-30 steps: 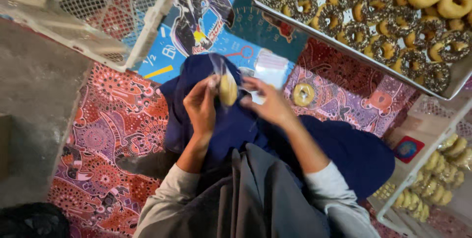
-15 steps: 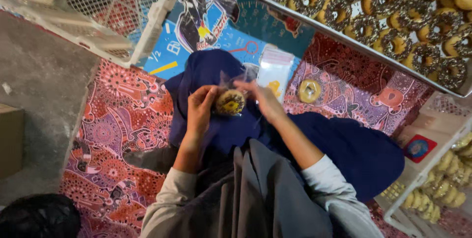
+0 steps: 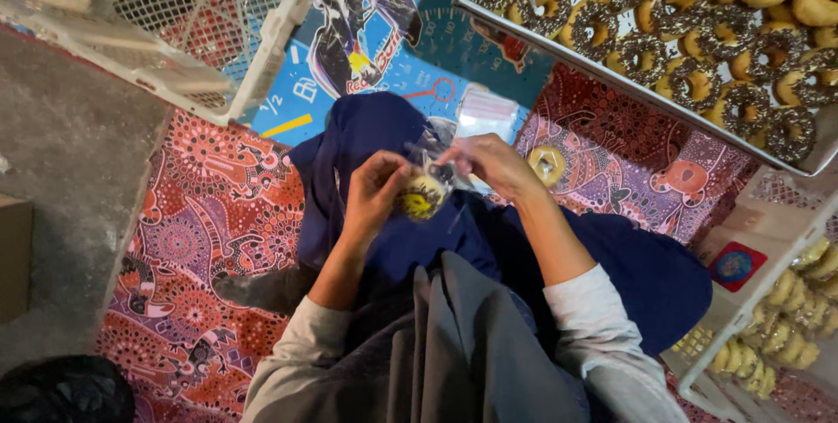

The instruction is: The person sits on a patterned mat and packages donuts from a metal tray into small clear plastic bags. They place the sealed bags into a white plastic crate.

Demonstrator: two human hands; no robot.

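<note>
A single doughnut [image 3: 422,197] sits inside a clear plastic bag [image 3: 434,170], held just above the person's lap, over the dark blue cloth [image 3: 410,240] that covers the knees. The left hand [image 3: 377,192] cups the bagged doughnut from the left, its fingers closed around the lower part so the weight rests there, while the right hand [image 3: 491,164] has its fingers pinched together on the upper edge of the plastic, seemingly to keep the mouth of the bag taut and away from the topping. Just to the right of that hand, another ring doughnut [image 3: 546,164] lies on the patterned red mat [image 3: 188,240], close enough to be picked up without leaning. A small stack of empty clear bags [image 3: 486,111] lies on the far side of the hands, on a blue printed sheet [image 3: 367,48]. Farther off on the right, a long metal tray [image 3: 559,48] carries rows of sprinkle-topped and plain doughnuts. A white lattice crate [image 3: 188,30] stands at the far left, and a white wire rack [image 3: 759,336] with pale pastries sits near right.
</note>
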